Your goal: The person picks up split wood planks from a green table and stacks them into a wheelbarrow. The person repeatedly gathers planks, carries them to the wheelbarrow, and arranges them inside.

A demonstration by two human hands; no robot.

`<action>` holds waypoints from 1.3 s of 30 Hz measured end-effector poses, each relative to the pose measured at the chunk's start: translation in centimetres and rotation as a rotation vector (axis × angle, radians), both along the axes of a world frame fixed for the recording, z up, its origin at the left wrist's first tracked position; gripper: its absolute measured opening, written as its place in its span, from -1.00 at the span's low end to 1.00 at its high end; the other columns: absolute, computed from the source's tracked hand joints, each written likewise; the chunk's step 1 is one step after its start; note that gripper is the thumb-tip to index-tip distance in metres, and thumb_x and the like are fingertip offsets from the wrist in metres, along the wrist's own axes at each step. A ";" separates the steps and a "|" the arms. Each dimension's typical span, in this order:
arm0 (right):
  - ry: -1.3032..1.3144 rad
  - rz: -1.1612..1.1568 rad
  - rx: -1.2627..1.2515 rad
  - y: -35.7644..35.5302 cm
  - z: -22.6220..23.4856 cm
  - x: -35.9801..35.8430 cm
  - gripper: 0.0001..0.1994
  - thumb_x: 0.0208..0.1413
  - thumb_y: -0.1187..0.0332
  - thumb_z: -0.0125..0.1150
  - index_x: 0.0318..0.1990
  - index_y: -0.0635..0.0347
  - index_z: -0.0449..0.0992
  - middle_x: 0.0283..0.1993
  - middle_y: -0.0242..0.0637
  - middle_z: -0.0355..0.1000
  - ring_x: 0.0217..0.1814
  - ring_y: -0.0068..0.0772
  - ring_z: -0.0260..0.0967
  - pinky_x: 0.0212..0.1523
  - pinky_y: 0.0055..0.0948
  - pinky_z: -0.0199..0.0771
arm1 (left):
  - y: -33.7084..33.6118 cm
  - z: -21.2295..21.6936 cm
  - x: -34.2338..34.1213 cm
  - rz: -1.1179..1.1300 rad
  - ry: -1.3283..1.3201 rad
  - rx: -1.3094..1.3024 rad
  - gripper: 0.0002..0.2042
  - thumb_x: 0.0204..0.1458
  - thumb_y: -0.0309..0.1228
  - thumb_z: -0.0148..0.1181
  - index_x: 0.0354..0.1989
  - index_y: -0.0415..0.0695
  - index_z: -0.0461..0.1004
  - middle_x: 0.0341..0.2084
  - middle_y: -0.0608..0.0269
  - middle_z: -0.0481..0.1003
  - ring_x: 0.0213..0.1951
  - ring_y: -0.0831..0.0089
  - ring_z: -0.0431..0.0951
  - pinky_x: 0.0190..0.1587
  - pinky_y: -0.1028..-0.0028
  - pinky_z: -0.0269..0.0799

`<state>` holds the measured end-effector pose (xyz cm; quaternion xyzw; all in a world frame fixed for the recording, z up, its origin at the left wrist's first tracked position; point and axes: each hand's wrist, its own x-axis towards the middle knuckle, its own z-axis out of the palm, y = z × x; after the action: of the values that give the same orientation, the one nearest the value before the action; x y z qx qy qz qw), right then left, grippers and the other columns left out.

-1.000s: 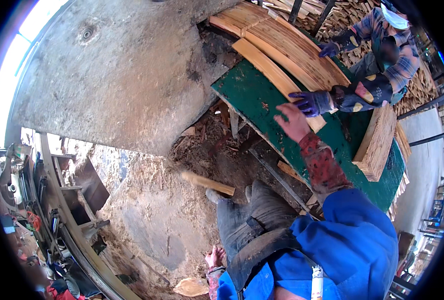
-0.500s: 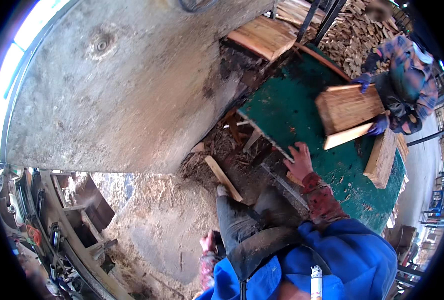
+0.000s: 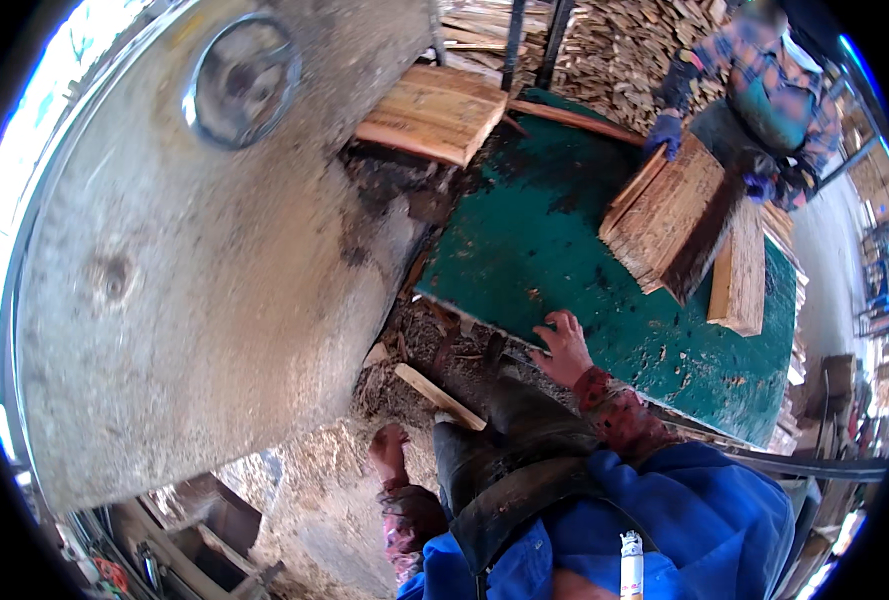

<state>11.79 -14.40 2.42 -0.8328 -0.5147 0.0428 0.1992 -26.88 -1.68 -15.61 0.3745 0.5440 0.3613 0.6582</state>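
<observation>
My right hand [image 3: 564,348] is open, its fingers spread and a little bent at the near edge of a green tabletop [image 3: 524,250]. I cannot tell whether it touches the surface. Lower down, to the left, my left hand [image 3: 389,452] hangs beside my leg with its fingers curled in and nothing seen in them. Across the table, a co-worker's gloved hands hold a stack of wooden boards [image 3: 669,215] tilted on the green top. A thick wood block [image 3: 737,285] lies just right of that stack.
A large dusty metal plate [image 3: 194,330] with a handwheel [image 3: 242,80] fills the left. Sawn boards [image 3: 434,110] rest at its far corner. A loose wood strip [image 3: 439,395] lies by my feet among sawdust. Piled wood pieces [image 3: 634,50] stand behind the table.
My view has shifted, bringing the handwheel fully in. The co-worker has tipped the boards together into a stack. My left hand has come up and forward; my right hand stays by the table edge.
</observation>
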 end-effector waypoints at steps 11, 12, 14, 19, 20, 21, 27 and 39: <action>0.287 0.165 0.057 -0.1 0.3 6.5 -0.73 -0.03 0.29 0.33 -0.18 0.21 0.59 -0.14 -0.13 0.43 0.01 -0.02 0.32 0.09 -0.16 0.37 | 3.0 13.8 26.5 -0.315 0.200 0.504 -0.75 0.07 -0.44 0.28 -0.12 -0.30 0.47 -0.37 0.16 0.55 -0.34 0.42 0.55 -0.26 0.42 0.47; 0.304 0.181 0.063 -0.1 0.3 7.0 -0.74 -0.02 0.28 0.33 -0.19 0.21 0.59 -0.14 -0.13 0.43 0.00 -0.02 0.34 0.06 -0.16 0.40 | 3.9 14.3 27.8 -0.293 0.277 0.530 -0.74 0.07 -0.44 0.28 -0.12 -0.31 0.47 -0.34 0.13 0.55 -0.33 0.39 0.55 -0.26 0.41 0.47; 0.361 0.190 0.087 0.4 1.0 8.3 -0.75 -0.01 0.27 0.33 -0.21 0.21 0.59 -0.14 -0.11 0.44 -0.05 -0.01 0.39 -0.02 -0.15 0.45 | 6.3 13.6 29.1 -0.272 0.436 0.650 -0.67 0.04 -0.43 0.29 -0.07 -0.35 0.44 -0.16 -0.06 0.51 -0.18 0.12 0.53 -0.15 0.26 0.46; 0.416 0.157 0.211 3.9 5.0 15.3 -0.76 0.02 0.25 0.31 -0.21 0.20 0.59 -0.22 -0.08 0.47 -0.22 -0.01 0.49 -0.24 -0.16 0.53 | 12.1 14.1 32.9 -0.262 0.765 1.021 -0.48 0.03 -0.25 0.29 0.06 -0.40 0.37 -0.01 -0.23 0.42 0.05 -0.20 0.34 0.13 -0.01 0.25; 0.300 0.134 0.239 4.9 5.7 17.4 -0.76 0.02 0.26 0.32 -0.21 0.20 0.59 -0.25 -0.09 0.47 -0.24 -0.02 0.49 -0.25 -0.17 0.53 | 13.1 13.4 33.6 -0.253 0.804 1.025 -0.46 0.04 -0.22 0.28 0.07 -0.40 0.37 0.00 -0.24 0.42 0.05 -0.20 0.35 0.13 -0.01 0.26; 0.183 0.112 0.266 6.2 6.7 19.7 -0.76 0.02 0.26 0.32 -0.21 0.21 0.60 -0.28 -0.10 0.47 -0.27 -0.03 0.49 -0.25 -0.19 0.53 | 13.8 12.7 34.0 -0.241 0.842 1.028 -0.45 0.05 -0.20 0.27 0.08 -0.40 0.37 0.01 -0.24 0.42 0.05 -0.20 0.35 0.13 0.00 0.26; 0.105 -0.068 0.294 14.7 7.7 36.0 -0.70 0.02 0.19 0.32 -0.18 0.22 0.60 -0.23 -0.06 0.50 -0.19 0.00 0.48 -0.11 -0.15 0.50 | 13.8 12.3 36.5 -0.284 1.089 0.973 -0.38 0.12 0.03 0.10 0.08 -0.35 0.39 -0.05 -0.14 0.49 -0.01 -0.07 0.46 0.07 0.07 0.31; -0.163 -0.301 -0.314 23.7 0.1 50.3 -0.30 -0.15 -0.04 0.39 0.18 0.03 0.40 0.16 -0.13 0.27 0.32 -0.08 0.17 0.23 0.19 0.18 | 14.2 13.4 36.0 -0.332 1.079 0.905 -0.42 0.08 -0.06 0.18 0.08 -0.36 0.37 -0.06 -0.14 0.49 0.03 -0.09 0.44 0.15 0.00 0.25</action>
<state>62.09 9.32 2.52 -0.9217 -0.3859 0.0247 0.0290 9.11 12.50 -2.23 0.8140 0.5265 0.2112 0.1247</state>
